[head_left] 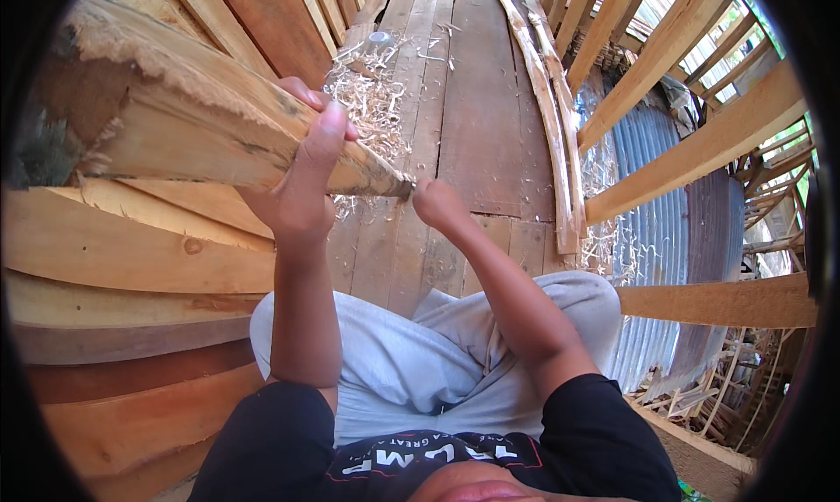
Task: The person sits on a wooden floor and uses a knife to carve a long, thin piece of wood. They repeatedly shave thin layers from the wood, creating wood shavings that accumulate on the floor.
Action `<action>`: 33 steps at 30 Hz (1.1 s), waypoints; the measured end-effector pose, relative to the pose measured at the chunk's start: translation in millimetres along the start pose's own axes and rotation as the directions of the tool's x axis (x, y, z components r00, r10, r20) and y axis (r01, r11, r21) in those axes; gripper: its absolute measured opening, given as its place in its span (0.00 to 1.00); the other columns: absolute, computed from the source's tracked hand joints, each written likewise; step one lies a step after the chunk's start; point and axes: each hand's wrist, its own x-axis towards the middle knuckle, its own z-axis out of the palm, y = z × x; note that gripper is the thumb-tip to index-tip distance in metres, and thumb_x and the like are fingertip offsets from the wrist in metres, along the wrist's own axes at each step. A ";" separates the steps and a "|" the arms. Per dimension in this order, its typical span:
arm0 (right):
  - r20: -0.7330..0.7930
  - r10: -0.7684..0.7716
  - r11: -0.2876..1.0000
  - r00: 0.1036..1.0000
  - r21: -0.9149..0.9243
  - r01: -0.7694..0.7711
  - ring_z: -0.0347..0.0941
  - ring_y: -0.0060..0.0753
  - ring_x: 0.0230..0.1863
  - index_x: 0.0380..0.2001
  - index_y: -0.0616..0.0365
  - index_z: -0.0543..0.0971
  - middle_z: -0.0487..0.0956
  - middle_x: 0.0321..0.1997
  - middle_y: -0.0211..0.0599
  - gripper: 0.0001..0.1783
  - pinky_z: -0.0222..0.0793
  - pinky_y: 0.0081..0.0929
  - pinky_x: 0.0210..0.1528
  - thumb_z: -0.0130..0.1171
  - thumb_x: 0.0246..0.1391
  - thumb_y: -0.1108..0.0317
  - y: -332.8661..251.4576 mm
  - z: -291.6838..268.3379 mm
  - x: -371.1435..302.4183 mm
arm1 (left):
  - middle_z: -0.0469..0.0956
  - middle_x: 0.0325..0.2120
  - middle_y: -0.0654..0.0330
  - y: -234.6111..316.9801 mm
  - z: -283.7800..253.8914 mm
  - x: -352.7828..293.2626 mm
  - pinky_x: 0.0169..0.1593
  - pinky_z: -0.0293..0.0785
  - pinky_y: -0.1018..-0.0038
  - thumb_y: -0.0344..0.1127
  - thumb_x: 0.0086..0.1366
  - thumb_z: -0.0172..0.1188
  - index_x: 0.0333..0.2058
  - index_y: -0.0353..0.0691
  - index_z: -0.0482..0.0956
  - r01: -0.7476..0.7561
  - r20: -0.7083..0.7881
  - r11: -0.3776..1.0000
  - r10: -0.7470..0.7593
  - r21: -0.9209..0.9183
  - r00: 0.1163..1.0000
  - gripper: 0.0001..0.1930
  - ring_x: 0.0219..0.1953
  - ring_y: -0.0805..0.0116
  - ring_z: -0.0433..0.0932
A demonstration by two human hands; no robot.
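Observation:
A thick, rough-edged wooden beam (206, 121) slants from the upper left toward the middle, its tapered lower end splintered and dark. My left hand (302, 174) is wrapped round it near that end, thumb on top and fingertips showing over the far side. Close against the tip, my right hand (437, 203) is closed in a tight grip. A small dark bit shows where it meets the wood; what the fist holds is hidden. Both forearms reach forward over my crossed legs in light grey trousers (385, 344).
Curled wood shavings (372, 99) cover part of the plank floor (477, 108), with a small clear container (379, 40) among them. Long peeled poles (544, 108) lie on the right, beside slanting wooden bars (700, 165) and corrugated metal sheets (647, 204). Boards (131, 239) line the left.

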 end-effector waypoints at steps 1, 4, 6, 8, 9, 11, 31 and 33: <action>0.019 0.019 0.999 1.000 0.035 -0.020 0.75 0.65 0.48 0.38 0.70 0.79 0.78 0.44 0.67 0.27 0.68 0.57 0.51 0.35 0.61 0.59 -12.2 -10.7 -4.5 | 0.73 0.35 0.54 -0.8 -4.7 -0.5 0.36 0.77 0.74 0.17 0.57 0.61 0.44 0.30 0.70 0.015 0.054 0.999 -0.013 -0.032 0.998 0.16 0.31 0.68 0.77; 0.057 0.016 0.993 0.998 0.114 -0.022 0.75 0.66 0.48 0.39 0.71 0.79 0.78 0.45 0.66 0.29 0.68 0.57 0.52 0.34 0.62 0.57 -21.8 -16.4 -4.7 | 0.73 0.35 0.54 0.2 -10.8 2.4 0.36 0.77 0.73 0.18 0.57 0.62 0.43 0.31 0.70 0.030 0.118 0.998 -0.023 -0.055 0.993 0.16 0.31 0.68 0.77; -0.041 0.102 0.993 0.994 0.065 -0.099 0.75 0.67 0.46 0.39 0.72 0.78 0.78 0.44 0.67 0.30 0.67 0.57 0.52 0.33 0.63 0.55 27.5 1.5 8.3 | 0.73 0.34 0.54 -5.6 -3.0 4.3 0.36 0.76 0.73 0.18 0.57 0.61 0.43 0.31 0.70 0.034 0.123 0.996 -0.023 -0.087 0.992 0.15 0.31 0.68 0.77; -0.052 0.062 0.998 0.997 -0.002 -0.063 0.75 0.68 0.45 0.38 0.73 0.78 0.77 0.44 0.67 0.30 0.68 0.56 0.51 0.33 0.63 0.55 23.9 5.9 6.5 | 0.73 0.34 0.55 -6.0 -7.2 5.7 0.36 0.76 0.73 0.18 0.57 0.61 0.43 0.31 0.70 0.041 0.115 0.997 -0.034 -0.066 0.993 0.15 0.31 0.68 0.77; -0.028 -0.006 0.998 1.000 -0.061 0.004 0.75 0.68 0.45 0.37 0.73 0.78 0.77 0.43 0.68 0.30 0.68 0.56 0.51 0.34 0.63 0.56 23.2 5.5 7.0 | 0.73 0.33 0.55 -4.9 -6.1 6.0 0.37 0.76 0.73 0.18 0.57 0.61 0.42 0.31 0.71 0.037 0.097 0.996 -0.029 -0.080 0.995 0.14 0.31 0.68 0.77; 0.045 -0.067 0.998 0.997 -0.018 0.067 0.75 0.68 0.45 0.36 0.73 0.78 0.77 0.43 0.69 0.28 0.69 0.55 0.50 0.35 0.63 0.58 -17.8 -11.1 -7.0 | 0.73 0.32 0.55 -0.6 -10.4 5.4 0.37 0.75 0.74 0.18 0.57 0.61 0.41 0.30 0.72 0.016 0.044 0.997 -0.013 -0.073 0.999 0.13 0.31 0.68 0.77; -0.105 0.121 0.986 0.987 -0.099 -0.131 0.77 0.63 0.41 0.34 0.64 0.82 0.81 0.37 0.60 0.30 0.71 0.52 0.48 0.34 0.65 0.53 3.7 -1.7 -1.6 | 0.73 0.26 0.52 -5.7 -47.1 20.7 0.38 0.71 0.70 0.24 0.55 0.55 0.38 0.32 0.69 0.096 0.261 0.971 -0.037 -0.217 0.965 0.11 0.30 0.64 0.74; -0.142 0.061 0.983 0.988 -0.165 -0.084 0.78 0.62 0.36 0.29 0.63 0.83 0.81 0.32 0.58 0.30 0.73 0.52 0.44 0.36 0.64 0.53 14.3 1.7 4.5 | 0.73 0.26 0.52 -3.9 -50.0 22.6 0.39 0.70 0.69 0.25 0.54 0.55 0.39 0.32 0.69 0.096 0.319 0.969 -0.019 -0.228 0.948 0.12 0.30 0.63 0.74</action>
